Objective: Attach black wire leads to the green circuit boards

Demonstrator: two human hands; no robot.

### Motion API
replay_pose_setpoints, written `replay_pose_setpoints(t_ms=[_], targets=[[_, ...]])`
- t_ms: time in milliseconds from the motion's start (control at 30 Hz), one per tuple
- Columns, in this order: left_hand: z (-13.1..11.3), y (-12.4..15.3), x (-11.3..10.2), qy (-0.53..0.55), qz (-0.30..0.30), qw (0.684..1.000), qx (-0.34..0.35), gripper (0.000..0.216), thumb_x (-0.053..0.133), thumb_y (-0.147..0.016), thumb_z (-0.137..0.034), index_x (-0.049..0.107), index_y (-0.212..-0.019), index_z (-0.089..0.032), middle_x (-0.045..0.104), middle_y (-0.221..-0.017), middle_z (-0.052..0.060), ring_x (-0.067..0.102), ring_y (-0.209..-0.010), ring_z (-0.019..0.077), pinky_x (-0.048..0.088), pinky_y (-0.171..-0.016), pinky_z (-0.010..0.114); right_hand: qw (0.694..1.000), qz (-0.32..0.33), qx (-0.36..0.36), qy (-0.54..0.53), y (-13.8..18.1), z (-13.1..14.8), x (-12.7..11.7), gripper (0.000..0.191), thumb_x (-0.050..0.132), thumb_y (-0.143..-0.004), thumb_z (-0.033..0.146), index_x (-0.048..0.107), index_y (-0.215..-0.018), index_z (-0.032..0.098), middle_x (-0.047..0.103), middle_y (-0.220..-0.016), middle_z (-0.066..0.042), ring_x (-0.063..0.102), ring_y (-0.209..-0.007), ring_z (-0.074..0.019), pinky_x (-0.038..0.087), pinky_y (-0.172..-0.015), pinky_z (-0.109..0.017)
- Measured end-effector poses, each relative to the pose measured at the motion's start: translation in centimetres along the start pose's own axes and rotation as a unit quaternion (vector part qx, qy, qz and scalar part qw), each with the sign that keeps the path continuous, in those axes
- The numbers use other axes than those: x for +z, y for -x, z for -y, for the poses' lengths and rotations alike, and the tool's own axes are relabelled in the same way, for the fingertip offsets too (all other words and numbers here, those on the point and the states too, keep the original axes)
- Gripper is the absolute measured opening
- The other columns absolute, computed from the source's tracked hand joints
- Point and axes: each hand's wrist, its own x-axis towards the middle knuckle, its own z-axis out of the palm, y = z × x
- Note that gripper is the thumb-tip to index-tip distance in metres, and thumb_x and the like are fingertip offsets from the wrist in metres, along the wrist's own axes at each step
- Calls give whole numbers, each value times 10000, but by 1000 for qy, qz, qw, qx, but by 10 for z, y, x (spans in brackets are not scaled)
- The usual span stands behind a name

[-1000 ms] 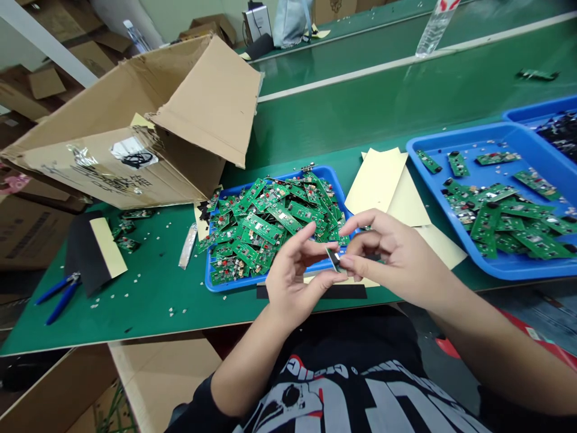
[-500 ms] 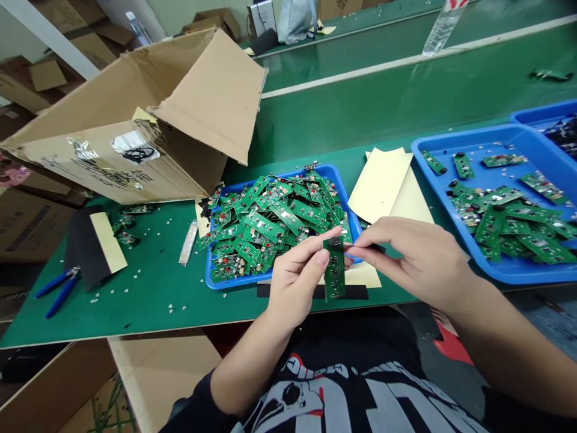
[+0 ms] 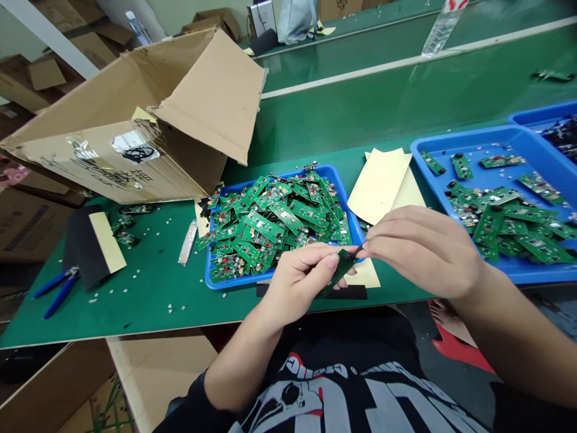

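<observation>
My left hand (image 3: pixel 300 282) pinches a green circuit board (image 3: pixel 339 272) between thumb and fingers, above the front edge of the table. The board is tilted, with a black round part at its upper end. My right hand (image 3: pixel 419 249) is closed, its fingertips on a small thin dark piece (image 3: pixel 359 248) that meets the board's upper end. What exactly this piece is, I cannot make out. Just behind my hands, a blue tray (image 3: pixel 211 278) holds a heap of similar circuit boards (image 3: pixel 265 225). A black strip (image 3: pixel 356 293) lies partly hidden under my left hand.
Another blue tray (image 3: pixel 509 278) with boards stands at the right. Yellow paper sheets (image 3: pixel 376 186) lie between the trays. An open cardboard box (image 3: pixel 90 162), blue-handled cutters (image 3: pixel 63 291) and a black sheet (image 3: pixel 85 246) are on the left. A plastic bottle (image 3: pixel 444 30) stands behind.
The board has turned from nearly upright to slanted, its upper end now toward my right hand. My right hand has rolled over, with its back more toward me.
</observation>
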Motion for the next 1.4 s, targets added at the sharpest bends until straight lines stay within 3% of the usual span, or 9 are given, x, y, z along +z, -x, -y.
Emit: replay_pose_setpoints(t_ms=[167, 267, 367, 533, 667, 900, 1100, 1233, 1400], targets=[[-3, 0, -1, 42, 59, 994, -76, 260, 570, -892, -354, 753, -884, -170, 691, -758, 60, 599, -568, 111, 515, -554, 232, 990, -3, 104, -90, 3, -7, 1, 364, 637, -852, 216, 558, -1200, 287, 696, -1037, -35, 658, -889, -188, 545, -793, -342], [1, 1, 2, -22, 19, 999, -19, 235, 581, -888, -334, 735, -990, -189, 696, -875, 79, 623, -685, 137, 532, -636, 257, 960, -72, 207, -178, 3, -8, -1, 596, 675, -826, 315, 422, -1365, 315, 607, -1237, -71, 656, -950, -217, 553, -835, -391], [6, 2, 1, -109, -51, 989, 85, 247, 610, -875, -263, 687, -1107, -225, 683, -957, 72, 625, -848, 157, 525, -759, 277, 905, -91, 321, -266, 6, -2, -6, 459, 641, -842, 422, 531, -1276, 321, 670, -1027, -49, 669, -817, -192, 576, -727, -345], [9, 4, -3, -239, -77, 944, 216, 390, 717, -795, -197, 626, -1173, -219, 656, -1011, 63, 616, -903, 149, 530, -785, 273, 836, 2, 402, -374, 5, 22, -8, 299, 675, -807, 436, 664, -1035, 242, 694, -797, -23, 660, -671, -147, 565, -592, -241], [9, 2, -5, -310, -86, 899, 297, 355, 744, -760, -134, 629, -1094, -166, 653, -972, 61, 630, -880, 146, 541, -768, 278, 846, 4, 435, -308, -3, 33, -8, 71, 668, -809, 269, 698, -858, 227, 704, -742, 0, 651, -626, -122, 544, -570, -200], [11, 0, -8, -433, -112, 820, 357, 239, 691, -784, -63, 630, -994, -159, 631, -871, 37, 600, -767, 137, 511, -670, 282, 856, 38, 427, -289, -5, 33, -12, 73, 641, -809, 219, 703, -783, 248, 713, -730, 21, 659, -629, -109, 537, -571, -168], [9, 4, -11, -434, -82, 824, 355, 176, 647, -827, -76, 632, -987, -150, 642, -909, 49, 613, -833, 150, 505, -688, 281, 834, 21, 468, -292, 4, 32, -5, 165, 639, -790, 226, 699, -944, 230, 733, -815, -9, 695, -712, -146, 566, -593, -194], [5, 6, -9, -451, -71, 811, 366, 101, 541, -903, -136, 640, -900, -151, 635, -849, 52, 602, -789, 154, 484, -679, 304, 844, 80, 457, -268, 4, 31, -5, 122, 605, -795, 200, 716, -841, 224, 720, -768, -2, 677, -690, -130, 554, -603, -189], [3, 5, -7, -471, -65, 798, 371, 147, 496, -920, -135, 641, -905, -154, 643, -848, 56, 602, -791, 151, 476, -675, 303, 848, 64, 454, -264, 4, 33, -5, 105, 580, -809, 208, 685, -808, 205, 701, -732, -14, 661, -665, -137, 536, -568, -201]])
